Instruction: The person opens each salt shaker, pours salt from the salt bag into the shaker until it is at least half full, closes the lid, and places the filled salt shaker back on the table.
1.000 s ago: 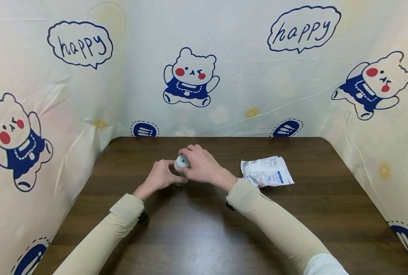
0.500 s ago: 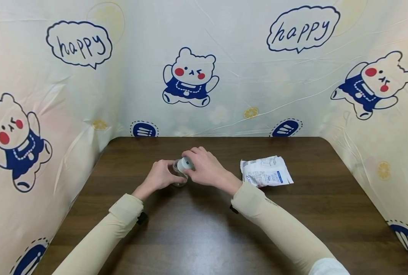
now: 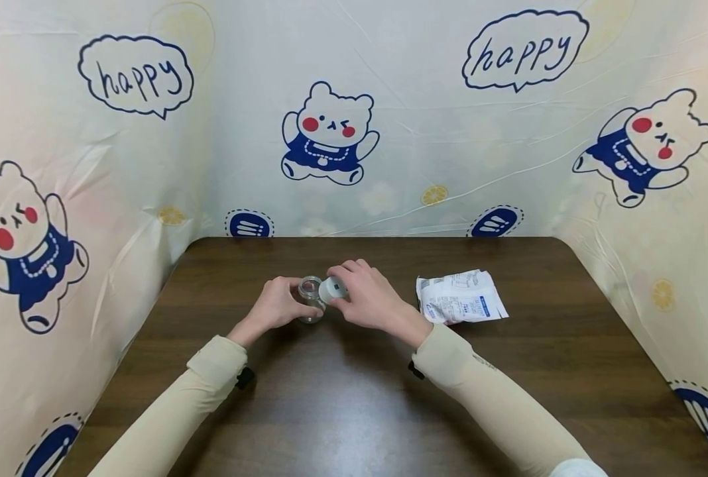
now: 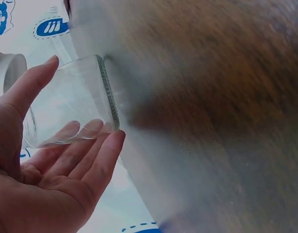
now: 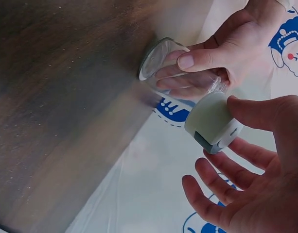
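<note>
A clear glass jar stands upright on the table, its mouth uncovered. My left hand grips it from the left, thumb on the near side and fingers round the far side; the left wrist view shows see-through glass with nothing inside. Just right of the jar's mouth, my right hand pinches a pale grey-green lid between thumb and fingertips. In the right wrist view the lid is tilted and close to the jar's rim, with a dark tab on its side. Whether lid and rim touch, I cannot tell.
On the brown wooden table, a white printed packet lies to the right, beyond my right forearm. A pale curtain with cartoon bears hangs behind the table and along both sides.
My right hand has lifted the lid off the jar and moved it right, tilting it. The jar's mouth has come into view. My left hand stays on the jar.
</note>
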`<move>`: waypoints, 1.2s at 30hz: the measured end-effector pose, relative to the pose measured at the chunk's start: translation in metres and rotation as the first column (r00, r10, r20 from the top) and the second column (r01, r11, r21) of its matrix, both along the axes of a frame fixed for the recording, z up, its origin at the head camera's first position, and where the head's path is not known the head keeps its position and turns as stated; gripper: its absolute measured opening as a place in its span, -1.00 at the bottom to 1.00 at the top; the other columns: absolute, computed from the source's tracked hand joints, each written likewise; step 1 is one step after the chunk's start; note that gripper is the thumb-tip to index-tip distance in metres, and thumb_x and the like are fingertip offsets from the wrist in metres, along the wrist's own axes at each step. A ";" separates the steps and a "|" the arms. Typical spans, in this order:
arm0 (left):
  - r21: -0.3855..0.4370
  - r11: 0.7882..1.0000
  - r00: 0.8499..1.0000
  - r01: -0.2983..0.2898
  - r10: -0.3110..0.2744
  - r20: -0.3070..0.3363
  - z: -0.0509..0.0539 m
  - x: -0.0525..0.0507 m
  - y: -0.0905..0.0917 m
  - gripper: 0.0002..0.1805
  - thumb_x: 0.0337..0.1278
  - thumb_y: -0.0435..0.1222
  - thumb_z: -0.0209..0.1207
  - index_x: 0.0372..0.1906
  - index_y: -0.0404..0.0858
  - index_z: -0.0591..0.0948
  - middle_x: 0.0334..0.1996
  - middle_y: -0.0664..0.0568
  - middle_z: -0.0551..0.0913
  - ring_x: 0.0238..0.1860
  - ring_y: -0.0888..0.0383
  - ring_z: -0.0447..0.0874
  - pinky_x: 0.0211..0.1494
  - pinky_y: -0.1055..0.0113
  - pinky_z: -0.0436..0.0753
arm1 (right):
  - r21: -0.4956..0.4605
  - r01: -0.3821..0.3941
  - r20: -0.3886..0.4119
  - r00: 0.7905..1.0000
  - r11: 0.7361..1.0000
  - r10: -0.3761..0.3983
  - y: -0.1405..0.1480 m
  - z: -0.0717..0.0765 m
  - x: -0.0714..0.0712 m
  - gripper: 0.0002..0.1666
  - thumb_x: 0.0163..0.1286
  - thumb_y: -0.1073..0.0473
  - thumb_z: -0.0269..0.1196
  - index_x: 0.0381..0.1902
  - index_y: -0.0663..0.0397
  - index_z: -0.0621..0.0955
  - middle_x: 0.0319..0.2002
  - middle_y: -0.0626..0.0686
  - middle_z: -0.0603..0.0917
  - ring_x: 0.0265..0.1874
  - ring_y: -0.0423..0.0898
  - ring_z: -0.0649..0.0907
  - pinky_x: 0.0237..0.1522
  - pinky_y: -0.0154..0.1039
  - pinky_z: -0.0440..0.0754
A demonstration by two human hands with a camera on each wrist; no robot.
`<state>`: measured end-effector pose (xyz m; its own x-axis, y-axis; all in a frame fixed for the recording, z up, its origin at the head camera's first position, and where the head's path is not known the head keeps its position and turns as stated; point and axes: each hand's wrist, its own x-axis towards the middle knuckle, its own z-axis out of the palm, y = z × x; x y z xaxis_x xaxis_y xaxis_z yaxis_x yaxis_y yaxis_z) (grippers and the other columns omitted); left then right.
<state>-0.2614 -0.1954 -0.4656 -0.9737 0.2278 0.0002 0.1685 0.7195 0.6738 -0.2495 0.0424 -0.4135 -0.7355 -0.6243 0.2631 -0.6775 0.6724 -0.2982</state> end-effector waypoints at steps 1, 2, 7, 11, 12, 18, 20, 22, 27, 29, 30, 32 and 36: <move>0.000 1.000 1.000 0.001 -0.001 -0.001 0.000 0.000 0.000 -0.43 -0.13 -0.07 0.68 0.00 -0.25 0.78 -0.24 0.05 0.78 -0.23 0.07 0.67 -0.18 0.14 0.65 | -0.004 -0.001 -0.003 1.000 1.000 0.001 0.002 0.000 0.001 -0.47 0.42 0.04 0.43 0.26 0.11 0.63 0.13 0.07 0.66 0.02 0.03 0.57 -0.02 -0.07 0.59; -0.001 1.000 1.000 0.001 -0.001 -0.001 0.000 0.000 0.000 -0.43 -0.13 -0.07 0.68 0.00 -0.24 0.78 -0.25 0.05 0.78 -0.23 0.08 0.67 -0.17 0.14 0.66 | -0.006 0.000 -0.008 1.000 1.000 0.000 0.003 -0.001 0.002 -0.47 0.42 0.05 0.44 0.26 0.11 0.63 0.12 0.07 0.66 0.02 0.03 0.57 -0.02 -0.07 0.59; 0.003 1.000 1.000 0.003 -0.003 -0.006 -0.001 0.000 -0.002 -0.44 -0.15 -0.08 0.68 -0.01 -0.22 0.79 -0.25 0.08 0.79 -0.22 0.10 0.68 -0.14 0.14 0.66 | -0.032 0.029 -0.002 1.000 0.999 -0.029 0.013 -0.002 0.007 -0.47 0.39 0.04 0.46 0.24 0.09 0.64 0.10 0.06 0.67 0.03 0.04 0.57 -0.02 -0.04 0.59; 0.005 1.000 1.000 0.002 -0.002 -0.007 -0.002 0.001 -0.004 -0.46 -0.16 -0.08 0.69 -0.03 -0.21 0.79 -0.26 0.10 0.79 -0.22 0.11 0.68 -0.14 0.14 0.65 | -0.045 0.046 0.013 0.999 0.998 -0.046 0.021 -0.002 0.012 -0.47 0.39 0.05 0.46 0.25 0.06 0.64 0.11 0.05 0.67 0.02 0.03 0.58 -0.02 -0.06 0.59; 0.006 1.000 1.000 0.002 -0.002 -0.008 -0.002 0.001 -0.005 -0.47 -0.16 -0.08 0.69 -0.04 -0.20 0.79 -0.26 0.10 0.79 -0.22 0.11 0.68 -0.13 0.14 0.65 | -0.045 0.046 0.017 0.999 0.998 -0.045 0.023 -0.002 0.013 -0.48 0.39 0.06 0.46 0.24 0.06 0.64 0.11 0.05 0.67 0.02 0.03 0.58 -0.02 -0.06 0.59; 0.010 1.000 1.000 0.000 0.000 -0.002 -0.001 0.000 -0.005 -0.48 -0.15 -0.07 0.68 -0.06 -0.20 0.79 -0.27 0.10 0.78 -0.22 0.10 0.67 -0.12 0.14 0.64 | -0.049 0.052 0.017 0.999 0.997 -0.052 0.035 -0.001 0.023 -0.48 0.38 0.08 0.48 0.24 0.06 0.65 0.09 0.06 0.68 0.01 0.05 0.59 -0.04 -0.04 0.59; 0.008 1.000 1.000 -0.001 0.001 0.003 -0.001 0.000 -0.005 -0.49 -0.15 -0.07 0.68 -0.07 -0.20 0.78 -0.28 0.10 0.78 -0.22 0.09 0.67 -0.12 0.14 0.64 | -0.052 0.064 0.013 0.998 0.997 -0.064 0.041 -0.002 0.027 -0.47 0.37 0.08 0.49 0.24 0.06 0.65 0.10 0.07 0.69 0.01 0.06 0.61 -0.05 -0.04 0.59; 0.006 1.000 1.000 -0.004 0.004 0.004 -0.001 -0.001 -0.005 -0.48 -0.15 -0.07 0.68 -0.06 -0.20 0.79 -0.28 0.10 0.78 -0.22 0.09 0.67 -0.13 0.14 0.64 | -0.057 0.079 0.014 0.997 0.995 -0.078 0.047 -0.003 0.030 -0.46 0.37 0.09 0.49 0.25 0.08 0.65 0.09 0.07 0.69 0.02 0.06 0.62 -0.05 -0.04 0.60; 0.005 1.000 1.000 -0.007 0.007 0.010 -0.001 -0.001 -0.005 -0.45 -0.13 -0.08 0.68 0.00 -0.21 0.78 -0.25 0.09 0.79 -0.20 0.09 0.67 -0.12 0.14 0.64 | -0.082 0.110 0.032 0.994 0.991 -0.108 0.061 -0.004 0.036 -0.44 0.33 0.10 0.52 0.23 0.13 0.65 0.07 0.09 0.70 0.01 0.06 0.62 -0.02 -0.03 0.62; 0.007 1.000 1.000 -0.008 0.008 0.012 -0.002 -0.001 -0.006 -0.44 -0.12 -0.07 0.67 0.01 -0.22 0.78 -0.24 0.08 0.79 -0.20 0.09 0.67 -0.12 0.14 0.64 | -0.089 0.120 0.043 0.992 0.989 -0.117 0.066 -0.004 0.039 -0.43 0.32 0.11 0.53 0.23 0.15 0.65 0.07 0.10 0.70 0.00 0.06 0.63 0.01 -0.02 0.62; 0.010 1.000 1.000 -0.010 0.010 0.011 -0.002 -0.001 -0.006 -0.44 -0.12 -0.07 0.67 0.02 -0.22 0.78 -0.24 0.08 0.79 -0.20 0.09 0.67 -0.13 0.14 0.64 | -0.092 0.125 0.057 0.991 0.988 -0.121 0.068 -0.005 0.040 -0.43 0.32 0.12 0.53 0.24 0.16 0.65 0.07 0.10 0.70 0.01 0.06 0.63 0.02 -0.01 0.62; 0.014 1.000 1.000 -0.011 0.011 0.012 -0.002 -0.001 -0.006 -0.44 -0.12 -0.07 0.67 0.01 -0.22 0.78 -0.24 0.08 0.78 -0.21 0.09 0.67 -0.13 0.14 0.64 | -0.090 0.141 0.081 0.988 0.986 -0.134 0.073 -0.006 0.044 -0.42 0.33 0.12 0.52 0.25 0.15 0.64 0.07 0.09 0.69 0.00 0.04 0.64 0.03 -0.02 0.63; 0.021 1.000 1.000 -0.014 0.014 0.018 -0.003 -0.001 -0.006 -0.44 -0.12 -0.07 0.67 0.01 -0.22 0.77 -0.25 0.08 0.78 -0.22 0.08 0.66 -0.13 0.14 0.63 | -0.093 0.165 0.133 0.979 0.982 -0.152 0.081 -0.009 0.051 -0.41 0.34 0.13 0.51 0.28 0.16 0.62 0.09 0.08 0.67 0.01 0.02 0.64 0.06 -0.03 0.66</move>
<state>-0.2620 -0.2011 -0.4689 -0.9767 0.2144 -0.0127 0.1463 0.7075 0.6914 -0.1982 0.1238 -0.4227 -0.8539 -0.4718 0.2196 -0.5180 0.7295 -0.4467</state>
